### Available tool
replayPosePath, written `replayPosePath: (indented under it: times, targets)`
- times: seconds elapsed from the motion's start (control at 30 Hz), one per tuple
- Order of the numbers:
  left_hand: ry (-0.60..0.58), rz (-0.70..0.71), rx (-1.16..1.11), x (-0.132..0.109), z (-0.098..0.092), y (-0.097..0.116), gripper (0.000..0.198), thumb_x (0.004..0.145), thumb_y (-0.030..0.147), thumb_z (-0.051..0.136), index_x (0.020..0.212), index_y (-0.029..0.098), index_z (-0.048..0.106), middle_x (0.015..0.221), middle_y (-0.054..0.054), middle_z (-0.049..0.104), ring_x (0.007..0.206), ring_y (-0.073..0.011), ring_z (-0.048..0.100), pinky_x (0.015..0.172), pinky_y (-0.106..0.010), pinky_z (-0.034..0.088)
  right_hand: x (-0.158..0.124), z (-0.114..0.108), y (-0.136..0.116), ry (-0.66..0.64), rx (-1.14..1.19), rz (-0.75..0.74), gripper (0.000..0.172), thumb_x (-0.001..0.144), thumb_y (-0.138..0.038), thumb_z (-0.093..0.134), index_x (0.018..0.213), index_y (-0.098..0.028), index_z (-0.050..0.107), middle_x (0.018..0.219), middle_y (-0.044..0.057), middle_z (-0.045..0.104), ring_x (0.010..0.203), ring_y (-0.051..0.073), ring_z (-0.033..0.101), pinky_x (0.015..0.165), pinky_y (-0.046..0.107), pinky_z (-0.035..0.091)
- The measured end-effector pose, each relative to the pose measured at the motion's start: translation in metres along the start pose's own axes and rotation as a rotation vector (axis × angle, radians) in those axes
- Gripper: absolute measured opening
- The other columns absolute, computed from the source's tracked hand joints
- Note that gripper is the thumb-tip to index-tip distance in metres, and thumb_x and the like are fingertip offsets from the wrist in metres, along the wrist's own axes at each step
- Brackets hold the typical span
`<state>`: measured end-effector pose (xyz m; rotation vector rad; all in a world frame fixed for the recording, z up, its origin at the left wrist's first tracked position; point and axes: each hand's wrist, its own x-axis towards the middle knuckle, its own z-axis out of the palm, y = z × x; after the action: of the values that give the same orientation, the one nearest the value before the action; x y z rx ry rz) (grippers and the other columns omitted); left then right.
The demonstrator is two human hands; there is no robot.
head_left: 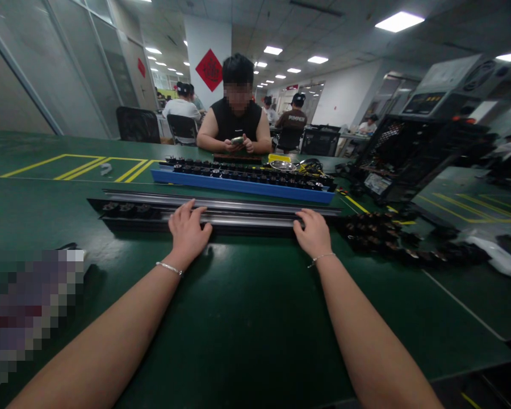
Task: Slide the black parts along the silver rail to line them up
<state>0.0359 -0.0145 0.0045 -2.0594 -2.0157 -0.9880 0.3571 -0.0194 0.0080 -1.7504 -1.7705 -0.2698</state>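
A long black metal channel [247,220] with a shiny inner face lies crosswise on the green table. My left hand [187,230] is over its left half, fingers bent across the far side and thumb at the near side. Near the right end, my right hand [314,232] grips the channel in the same way. Several small black parts [128,209] sit in a row in its left end. Right behind it runs a second long rail [221,202], close to my fingertips. The undersides of both hands are hidden.
A blue tray [242,186] filled with small black parts stands behind the rails. A heap of black parts [378,230] lies at right, before a black computer case [392,153]. A blurred-out object [29,307] is at left. Across the table a person [237,125] holds a phone.
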Motion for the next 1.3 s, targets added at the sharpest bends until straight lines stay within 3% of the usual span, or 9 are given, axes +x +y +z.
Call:
replayPosePath:
  times: [0.13, 0.33, 0.5, 0.63, 1.3]
  targets:
    - [0.136, -0.264, -0.014, 0.005, -0.005, -0.010, 0.056, 0.076, 0.030, 0.051, 0.130, 0.019, 0.041, 0.154, -0.014, 0.014, 0.139, -0.0375, 0.019, 0.110, -0.059, 0.020, -0.008, 0.013, -0.010, -0.181, -0.016, -0.083, 0.029, 0.088, -0.039, 0.046, 0.098, -0.024, 0.069, 0.131, 0.007, 0.054, 0.123, 0.024, 0.044, 0.108, 0.048, 0.026]
    - [0.254, -0.498, -0.043, 0.009, -0.010, -0.025, 0.050, 0.079, 0.036, 0.050, 0.124, 0.016, 0.043, 0.153, -0.019, 0.012, 0.140, -0.0387, 0.017, 0.109, -0.061, 0.021, -0.010, 0.012, -0.006, -0.194, -0.013, -0.060, 0.032, 0.089, -0.043, 0.044, 0.095, -0.024, 0.069, 0.134, 0.006, 0.053, 0.125, 0.024, 0.044, 0.109, 0.050, 0.023]
    - [0.179, -0.680, -0.098, 0.014, -0.013, -0.038, 0.049, 0.082, 0.042, 0.047, 0.124, 0.017, 0.047, 0.153, -0.017, 0.017, 0.142, -0.0387, 0.013, 0.109, -0.062, 0.020, -0.010, 0.012, -0.008, -0.179, -0.021, -0.070, 0.032, 0.089, -0.042, 0.045, 0.095, -0.023, 0.069, 0.133, 0.007, 0.054, 0.123, 0.024, 0.045, 0.107, 0.048, 0.027]
    - [0.165, -0.723, -0.085, 0.017, -0.012, -0.039, 0.044, 0.079, 0.037, 0.050, 0.117, 0.017, 0.057, 0.150, -0.016, 0.028, 0.142, -0.0355, 0.015, 0.112, -0.055, 0.016, -0.011, 0.014, -0.008, -0.152, -0.030, -0.087, 0.032, 0.089, -0.042, 0.045, 0.094, -0.023, 0.070, 0.131, 0.008, 0.055, 0.121, 0.025, 0.047, 0.104, 0.049, 0.029]
    - [0.202, -0.701, -0.088, 0.016, -0.005, -0.040, 0.039, 0.078, 0.035, 0.053, 0.114, 0.022, 0.064, 0.144, -0.012, 0.036, 0.141, -0.0357, 0.016, 0.113, -0.052, 0.015, -0.011, 0.016, -0.006, -0.129, -0.043, -0.089, 0.031, 0.089, -0.042, 0.046, 0.095, -0.023, 0.070, 0.131, 0.008, 0.055, 0.116, 0.025, 0.051, 0.104, 0.049, 0.030]
